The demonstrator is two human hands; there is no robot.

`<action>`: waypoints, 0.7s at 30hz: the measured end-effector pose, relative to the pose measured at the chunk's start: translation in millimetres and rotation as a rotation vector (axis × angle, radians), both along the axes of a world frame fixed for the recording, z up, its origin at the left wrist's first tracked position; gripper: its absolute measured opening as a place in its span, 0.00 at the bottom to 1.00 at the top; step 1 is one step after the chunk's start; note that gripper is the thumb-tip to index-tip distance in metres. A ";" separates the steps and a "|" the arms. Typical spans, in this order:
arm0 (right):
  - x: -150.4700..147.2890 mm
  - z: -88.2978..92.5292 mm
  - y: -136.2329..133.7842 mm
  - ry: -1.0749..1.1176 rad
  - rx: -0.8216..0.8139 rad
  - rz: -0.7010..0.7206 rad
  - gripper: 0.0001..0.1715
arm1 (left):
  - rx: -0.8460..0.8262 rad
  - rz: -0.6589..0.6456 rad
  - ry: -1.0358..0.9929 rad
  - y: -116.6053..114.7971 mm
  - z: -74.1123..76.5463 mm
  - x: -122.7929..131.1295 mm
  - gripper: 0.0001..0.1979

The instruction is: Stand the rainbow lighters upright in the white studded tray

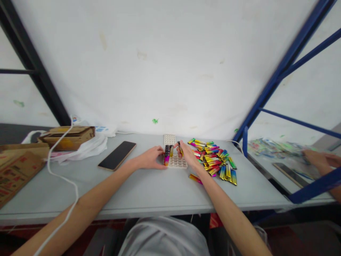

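Observation:
A white tray with rows of round holes (176, 162) lies on the grey table (149, 192) in front of me. A few colourful lighters (167, 155) stand upright in its left side. My left hand (152, 158) rests against the tray's left edge, fingers curled by those standing lighters. My right hand (187, 153) pinches a lighter (180, 147) above the tray. A heap of shiny multicoloured lighters (214, 160) lies just right of the tray, and a single lighter (195, 179) lies apart, nearer to me.
A dark phone (117, 155) lies left of the tray. Cardboard boxes (68, 137), a white plastic bag (89, 149) and a white cable (60, 174) fill the left end. A blue metal frame (269, 89) stands at right; beyond it another person's hand (318, 160) works on a neighbouring table.

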State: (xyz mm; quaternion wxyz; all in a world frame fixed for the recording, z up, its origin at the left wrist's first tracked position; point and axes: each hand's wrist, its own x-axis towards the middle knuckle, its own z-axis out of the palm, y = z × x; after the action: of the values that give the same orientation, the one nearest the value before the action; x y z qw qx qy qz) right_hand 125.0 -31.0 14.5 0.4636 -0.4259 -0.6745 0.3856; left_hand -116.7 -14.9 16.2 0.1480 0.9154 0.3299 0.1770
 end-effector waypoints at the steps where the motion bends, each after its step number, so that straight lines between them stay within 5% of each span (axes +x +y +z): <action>1: 1.7 0.9 0.1 -0.060 0.071 -0.021 0.35 | 0.000 0.000 0.000 0.2 -0.5 0.0 0.27; 7: 10.1 4.7 -1.8 -0.345 0.396 -0.123 0.24 | 0.022 0.010 -0.011 0.5 -2.5 0.4 0.25; 21: 13.8 8.8 -6.3 -0.637 0.422 0.097 0.16 | 0.017 0.027 -0.001 1.6 -5.6 0.1 0.26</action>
State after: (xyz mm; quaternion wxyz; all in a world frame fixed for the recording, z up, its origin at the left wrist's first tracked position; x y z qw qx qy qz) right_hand 138.9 -37.2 23.4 0.2897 -0.3871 -0.8686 0.1082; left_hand -116.6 -13.3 10.6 0.1381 0.9121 0.3405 0.1820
